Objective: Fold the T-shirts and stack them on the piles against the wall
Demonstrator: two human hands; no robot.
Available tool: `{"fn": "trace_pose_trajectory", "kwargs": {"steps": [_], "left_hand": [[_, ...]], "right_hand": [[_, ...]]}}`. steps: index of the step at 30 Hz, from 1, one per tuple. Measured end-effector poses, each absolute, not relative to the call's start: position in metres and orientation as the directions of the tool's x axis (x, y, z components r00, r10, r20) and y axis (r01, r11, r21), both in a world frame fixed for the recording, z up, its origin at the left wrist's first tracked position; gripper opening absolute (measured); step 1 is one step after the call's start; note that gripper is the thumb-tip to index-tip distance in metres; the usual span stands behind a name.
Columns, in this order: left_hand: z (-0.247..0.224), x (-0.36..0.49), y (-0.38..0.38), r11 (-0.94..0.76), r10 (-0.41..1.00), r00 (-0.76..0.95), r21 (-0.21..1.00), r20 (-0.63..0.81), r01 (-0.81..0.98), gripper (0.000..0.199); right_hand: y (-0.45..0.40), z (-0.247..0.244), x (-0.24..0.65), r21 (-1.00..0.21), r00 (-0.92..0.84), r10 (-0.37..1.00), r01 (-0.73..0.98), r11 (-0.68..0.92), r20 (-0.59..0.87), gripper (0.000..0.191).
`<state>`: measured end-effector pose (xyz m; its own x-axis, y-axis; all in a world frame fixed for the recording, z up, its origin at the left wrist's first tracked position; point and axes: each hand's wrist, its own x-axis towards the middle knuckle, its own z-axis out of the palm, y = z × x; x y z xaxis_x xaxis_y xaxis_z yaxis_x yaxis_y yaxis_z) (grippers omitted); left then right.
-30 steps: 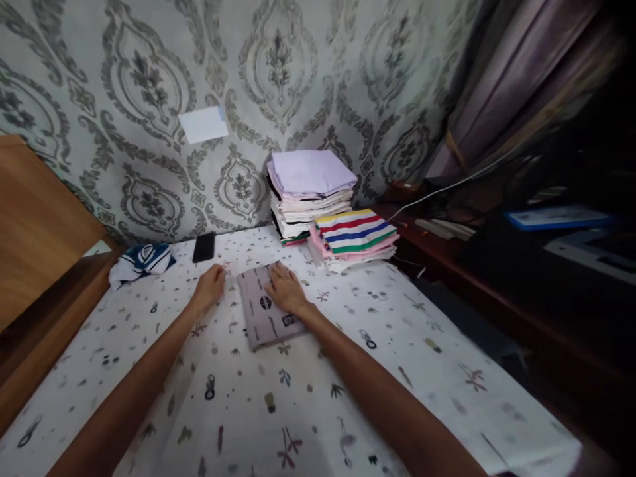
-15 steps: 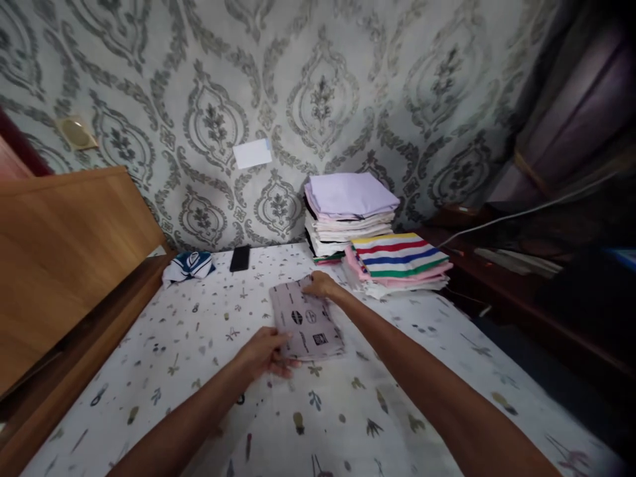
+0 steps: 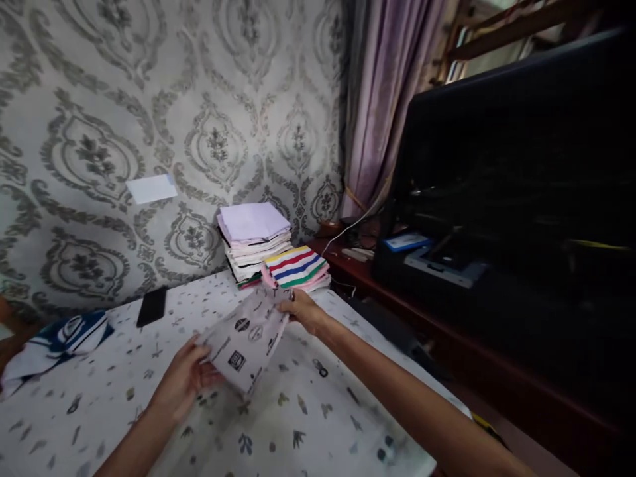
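Note:
A folded greyish-mauve cloth [image 3: 248, 338] printed with black logos is held tilted above the bed, between both hands. My left hand [image 3: 191, 371] grips its left edge, with the thumb on top and the fingers partly hidden beneath. At the far right corner, my right hand [image 3: 301, 310] pinches the cloth. Just beyond it lies a low pile topped by a striped folded cloth [image 3: 298, 265] in yellow, red, blue and green. Behind that stands a taller stack of folded cloths [image 3: 256, 242] with a lilac one on top.
A black phone [image 3: 152, 307] and a crumpled teal and white cloth [image 3: 64, 344] lie on the patterned bedsheet [image 3: 278, 424] at left. A dark red ledge [image 3: 397, 305] and a large black screen [image 3: 497, 165] border the right side. A purple curtain [image 3: 377, 99] hangs at the corner.
My view has swung to the right. The printed cloth has been lifted off the sheet and tilted, and both hands have carried it nearer the piles.

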<state>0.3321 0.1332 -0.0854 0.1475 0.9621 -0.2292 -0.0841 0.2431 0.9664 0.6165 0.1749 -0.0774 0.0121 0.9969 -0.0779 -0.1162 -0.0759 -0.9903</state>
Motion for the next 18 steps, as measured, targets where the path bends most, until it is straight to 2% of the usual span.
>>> {"fn": "trace_pose_trajectory", "kwargs": {"steps": [5, 8, 11, 15, 18], "left_hand": [[-0.039, 0.410, 0.204, 0.046, 0.981, 0.196, 0.988, -0.016, -0.149, 0.036], [-0.017, 0.455, 0.252, -0.024, 0.971, 0.228, 0.983, 0.067, -0.183, 0.031], [-0.016, 0.486, 0.293, 0.008, 0.979, 0.201, 0.980, 0.033, -0.200, 0.022], [-0.047, 0.506, 0.324, 0.074, 0.976, 0.216, 0.980, -0.034, -0.183, 0.022], [-0.070, 0.506, 0.332, 0.095, 0.969, 0.243, 0.976, -0.045, -0.196, 0.021]], "right_hand": [[0.191, -0.048, 0.679, -0.983, 0.335, 0.940, -0.145, 0.114, 0.060, 0.036], [0.215, -0.032, 0.707, -0.982, 0.487, 0.854, 0.048, 0.183, 0.183, 0.034], [0.236, -0.030, 0.724, -0.957, 0.574, 0.785, 0.279, 0.082, 0.234, 0.033], [0.241, -0.046, 0.731, -0.906, 0.632, 0.744, 0.415, -0.087, 0.218, 0.041], [0.234, -0.054, 0.718, -0.784, 0.602, 0.739, 0.597, -0.168, 0.301, 0.046]]}}
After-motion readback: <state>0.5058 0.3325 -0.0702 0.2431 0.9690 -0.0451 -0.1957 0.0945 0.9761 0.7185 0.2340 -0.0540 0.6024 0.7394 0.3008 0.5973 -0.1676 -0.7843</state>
